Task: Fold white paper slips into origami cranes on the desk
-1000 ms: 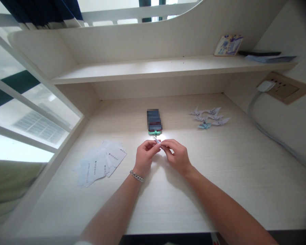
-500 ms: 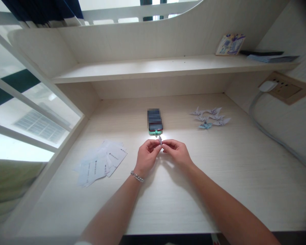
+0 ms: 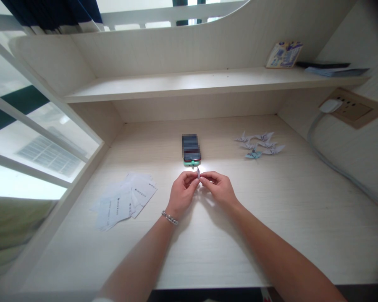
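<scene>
Over the middle of the pale wooden desk (image 3: 271,218), my left hand (image 3: 182,193) and my right hand (image 3: 219,189) meet fingertip to fingertip. Both pinch a small folded piece of pale paper (image 3: 198,173) that sticks up between them. A chain bracelet (image 3: 169,217) sits on my left wrist. Just beyond the hands lies a phone (image 3: 191,149) in a teal case, its lamp lighting the desk.
A fan of white paper slips (image 3: 123,200) lies to the left. Several folded paper cranes (image 3: 260,144) sit at the back right. A shelf (image 3: 189,84) above holds a booklet (image 3: 283,54). A wall socket (image 3: 353,110) with a plug and a grey cable (image 3: 327,163) is at the right.
The folded paper has been turned more upright between the fingertips, and both hands have drawn slightly closer together. Nothing else has moved.
</scene>
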The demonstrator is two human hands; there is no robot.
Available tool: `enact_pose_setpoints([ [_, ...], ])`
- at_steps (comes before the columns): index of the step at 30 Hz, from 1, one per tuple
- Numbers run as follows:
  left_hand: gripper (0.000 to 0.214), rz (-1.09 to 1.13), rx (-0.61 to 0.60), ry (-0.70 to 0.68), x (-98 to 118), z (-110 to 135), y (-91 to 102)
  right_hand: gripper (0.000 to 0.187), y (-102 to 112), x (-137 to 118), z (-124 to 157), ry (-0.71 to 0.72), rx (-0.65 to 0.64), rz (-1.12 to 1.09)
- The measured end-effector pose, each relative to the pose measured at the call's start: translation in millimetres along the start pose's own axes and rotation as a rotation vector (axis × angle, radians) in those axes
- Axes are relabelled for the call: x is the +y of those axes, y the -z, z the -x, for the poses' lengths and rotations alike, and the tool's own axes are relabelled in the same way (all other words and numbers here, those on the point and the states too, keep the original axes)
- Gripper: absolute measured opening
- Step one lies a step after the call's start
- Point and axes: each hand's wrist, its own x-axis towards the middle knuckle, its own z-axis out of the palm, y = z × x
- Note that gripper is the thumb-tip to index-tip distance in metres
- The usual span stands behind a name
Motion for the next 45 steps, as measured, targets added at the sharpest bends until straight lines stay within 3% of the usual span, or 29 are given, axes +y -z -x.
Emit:
enact_pose_setpoints([
  [9, 0.027, 0.019, -0.004, 0.062, -2.7, -2.3, 2.8, 0.023, -0.1, -0.5, 1.1, 0.047, 0.034, 0.047],
  [20, 0.028, 0.089, 0.002, 0.095, -2.7, -2.9, 6.5, 0.025, -0.1, 1.8, -1.1, -0.111, -0.009, -0.184],
  [31, 0.027, 0.140, 0.026, 0.122, -4.4, -3.9, 6.8, 0.030, 0.0, -1.2, 0.2, -0.086, -0.027, -0.119],
  [45, 0.019, 0.037, 0.085, 0.082, -4.0, -4.0, 3.8, 0.026, -2.7, 1.0, 2.4, 0.034, -0.046, -0.015],
])
